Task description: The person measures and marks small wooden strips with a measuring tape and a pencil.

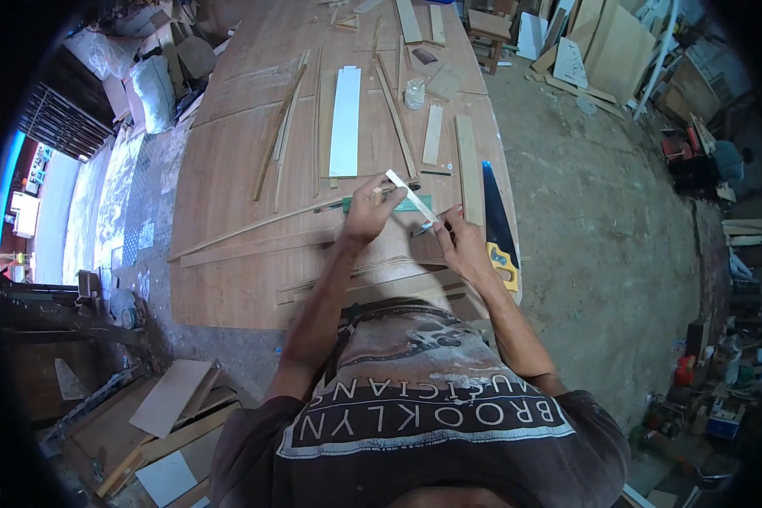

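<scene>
A short, pale wooden strip (415, 201) is held at a slant above the worktable. My left hand (369, 212) pinches it near its upper end with thumb and fingers. At its lower end, my right hand (462, 244) has its fingers closed on it. A small bluish thing shows by my right fingertips, too small to make out. Under the strip lies a green ruler-like piece (354, 204), partly covered by my left hand. To the right of my right hand is a handsaw (501, 254) with a yellow handle and dark blade, beside a wooden board (468, 169).
The wooden worktable (220, 169) carries several thin strips, a white board (345, 123), a glass jar (414, 94) and a flat strip of wood (257, 247). Scrap boards (173, 398) lie low at the left. More sheets (614, 46) lean at the back right.
</scene>
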A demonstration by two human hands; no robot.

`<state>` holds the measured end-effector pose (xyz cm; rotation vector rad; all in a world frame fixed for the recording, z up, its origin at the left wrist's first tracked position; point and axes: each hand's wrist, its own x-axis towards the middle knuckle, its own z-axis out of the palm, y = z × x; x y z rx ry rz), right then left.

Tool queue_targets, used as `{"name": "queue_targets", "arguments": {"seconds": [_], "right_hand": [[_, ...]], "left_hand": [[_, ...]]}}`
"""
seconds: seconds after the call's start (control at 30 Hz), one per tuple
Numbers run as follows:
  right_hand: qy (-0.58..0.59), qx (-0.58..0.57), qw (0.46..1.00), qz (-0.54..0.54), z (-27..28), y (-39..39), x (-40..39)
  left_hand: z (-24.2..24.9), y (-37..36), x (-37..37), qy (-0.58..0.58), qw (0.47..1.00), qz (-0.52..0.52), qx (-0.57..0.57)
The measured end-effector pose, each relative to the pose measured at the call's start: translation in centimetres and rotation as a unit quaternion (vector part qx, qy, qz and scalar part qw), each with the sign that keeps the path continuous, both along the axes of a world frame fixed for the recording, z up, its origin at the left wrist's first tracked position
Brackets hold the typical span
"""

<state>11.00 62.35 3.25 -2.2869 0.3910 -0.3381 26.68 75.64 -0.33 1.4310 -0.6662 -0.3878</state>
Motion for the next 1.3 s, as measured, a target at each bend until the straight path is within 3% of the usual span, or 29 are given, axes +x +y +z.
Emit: {"name": "queue_targets", "arguments": {"seconds": [0.07,0.2,0.27,0.3,0.37,0.4,0.47,0.57,0.67,0.73,0.77,0.8,0.87,0.93,1.0,1.07,1.1,1.13,1.2,1.27,1.3], "right_hand": [[0.044,0.087,0.995,-0.017,0.3,0.5,0.0],[-0.005,0.100,0.995,-0.012,-0.6,0.8,-0.2],[0.076,0.334,0.940,-0.018,0.0,0.8,0.0],[0.075,0.335,0.939,-0.019,-0.1,0.7,0.1],[0.049,0.465,0.884,-0.007,-0.6,0.4,0.5],[0.046,0.466,0.884,-0.007,-0.6,0.4,0.6],[0.028,0.574,0.818,-0.013,-0.7,0.4,0.4],[0.038,0.594,0.803,-0.020,0.3,0.4,0.5],[0.048,0.592,0.804,-0.029,1.1,0.2,0.9],[0.007,0.556,0.828,-0.069,0.8,-1.9,2.1],[-0.032,0.517,0.848,-0.111,0.7,-3.1,2.3],[-0.035,0.596,0.800,-0.055,2.1,-4.0,2.0],[-0.015,0.481,0.871,-0.103,2.3,-3.7,2.1],[-0.033,0.240,0.966,-0.084,0.6,-3.9,2.6],[0.014,0.295,0.950,-0.103,1.4,-4.2,2.3],[-0.018,0.237,0.958,-0.162,1.2,-4.1,2.8],[-0.089,0.123,0.960,-0.236,0.5,-4.5,3.1],[-0.086,0.262,0.931,-0.237,-0.1,-6.7,3.3],[-0.123,0.320,0.916,-0.211,-1.2,-9.7,3.6],[-0.140,0.280,0.919,-0.239,-0.7,-11.4,4.1],[-0.149,0.240,0.923,-0.261,-0.3,-12.3,3.9]], "left_hand": [[-0.7,-0.3,-0.1,-0.008,1.000,-0.006,0.003],[-1.2,-0.8,-0.7,0.022,0.999,-0.028,0.020],[-0.5,-1.0,-1.6,-0.010,0.995,-0.046,0.086],[-0.1,-1.2,-2.2,-0.042,0.986,-0.061,0.151],[0.1,-1.8,-3.2,-0.105,0.986,-0.041,0.124],[0.7,-2.1,-3.6,-0.167,0.981,-0.019,0.095],[1.8,-2.0,-3.8,-0.175,0.975,-0.003,0.140],[2.1,-2.1,-4.1,-0.153,0.975,-0.010,0.161],[2.0,-2.5,-4.7,-0.230,0.965,0.054,0.111],[0.9,-2.2,-6.4,-0.227,0.970,-0.043,0.077],[0.6,-2.1,-7.6,-0.225,0.970,-0.044,0.078],[0.9,-2.1,-8.4,-0.232,0.968,-0.012,0.099],[1.5,-2.4,-7.6,-0.245,0.962,0.006,0.117],[2.2,-1.9,-6.2,-0.294,0.948,-0.003,0.122],[1.7,-2.3,-7.0,-0.292,0.948,-0.022,0.121],[2.3,-3.2,-8.4,-0.309,0.945,-0.001,0.109],[2.3,-3.2,-8.7,-0.306,0.947,-0.022,0.092],[2.2,-3.2,-9.1,-0.301,0.949,-0.021,0.094],[2.0,-3.4,-9.4,-0.296,0.944,-0.038,0.140],[2.0,-3.6,-8.9,-0.338,0.929,-0.039,0.147],[2.1,-3.4,-9.7,-0.356,0.931,-0.018,0.075]]}}
